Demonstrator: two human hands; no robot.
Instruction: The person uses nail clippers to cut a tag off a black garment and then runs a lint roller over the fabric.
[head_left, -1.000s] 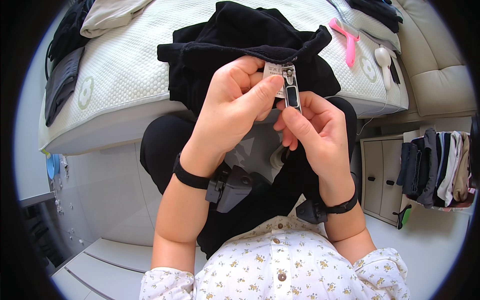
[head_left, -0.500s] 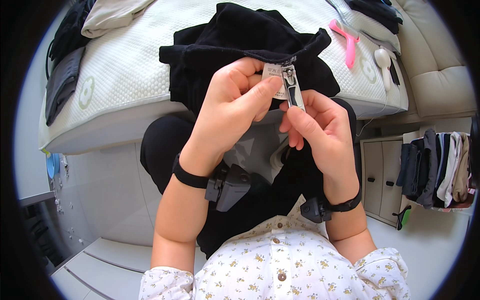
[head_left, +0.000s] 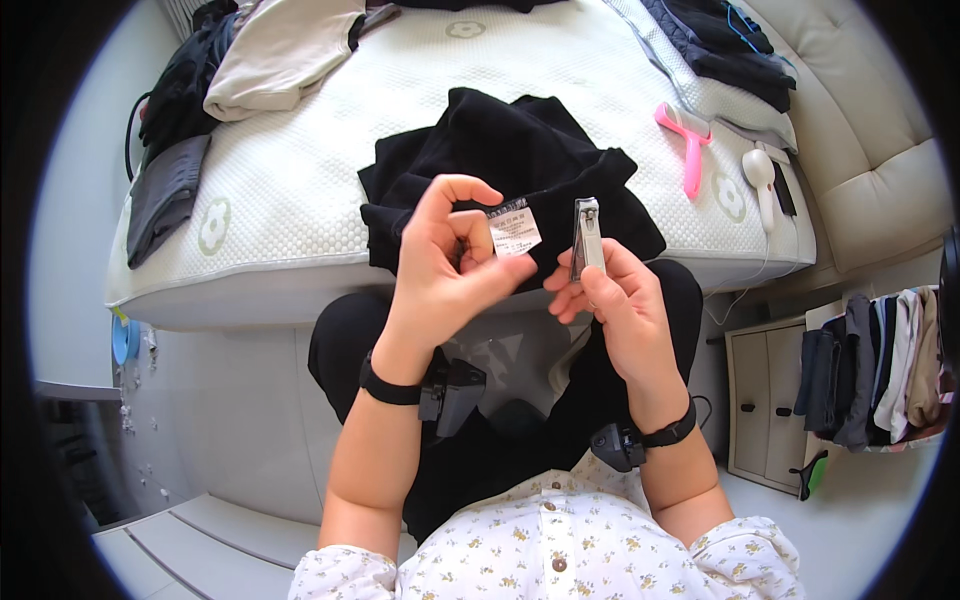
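We are sitting at the edge of a white quilted mattress (head_left: 310, 170), with both hands raised over our lap and in front of a black garment (head_left: 500, 150) that is lying bunched on the mattress. Our right hand (head_left: 632, 300) is grasping a silver nail clipper (head_left: 588, 238) by its lower end, between thumb and fingers, and the clipper's head is pointing up, just right of a white label (head_left: 515, 235) and apart from it. The label is hanging from the garment's near edge. Our left hand (head_left: 435, 265) is staying loosely parted beside the label: the index finger is arching above, the thumb is reaching out near the label's lower edge, and the other fingers are curling between them; whether the thumb is touching the label, we cannot tell. On each wrist we are wearing a black strap with a dark device. To the right on the mattress, a pink-handled roller (head_left: 692, 170) and a white handheld device (head_left: 760, 175) with a cord are lying near each other. Toward the far left, a beige garment (head_left: 285, 60) and a folded dark grey garment (head_left: 170, 195) are resting.
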